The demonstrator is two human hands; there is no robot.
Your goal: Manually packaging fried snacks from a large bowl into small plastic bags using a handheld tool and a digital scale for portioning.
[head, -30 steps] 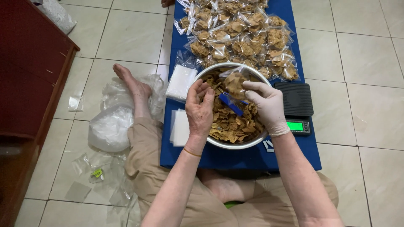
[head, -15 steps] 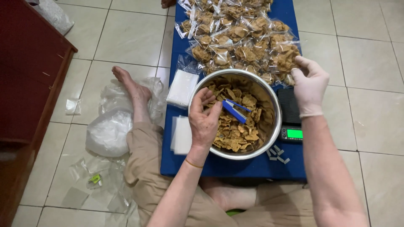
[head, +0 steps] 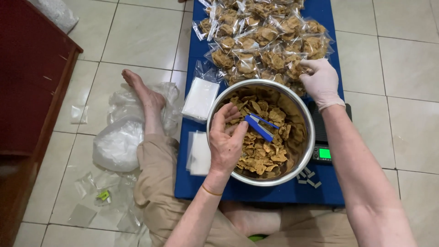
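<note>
blue mat (head: 192,183) — right hand (head: 321,83) moved onto packets (head: 256,36) | left hand (head: 227,139) unchanged over bowl (head: 215,137)

The metal bowl (head: 261,132) sits on the mat (head: 201,187), chips (head: 263,153) and tongs (head: 259,126) inside it. Behind the bowl lie packed bags (head: 260,34). Left of the bowl, stacks of empty bags (head: 200,98); right of it, touching its rim, the scale (head: 323,142). Just before the bowl's right side lie small clips (head: 307,177).

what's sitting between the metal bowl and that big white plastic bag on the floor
In the head view, two stacks of clear bags on the blue mat, then the person's leg.
</note>
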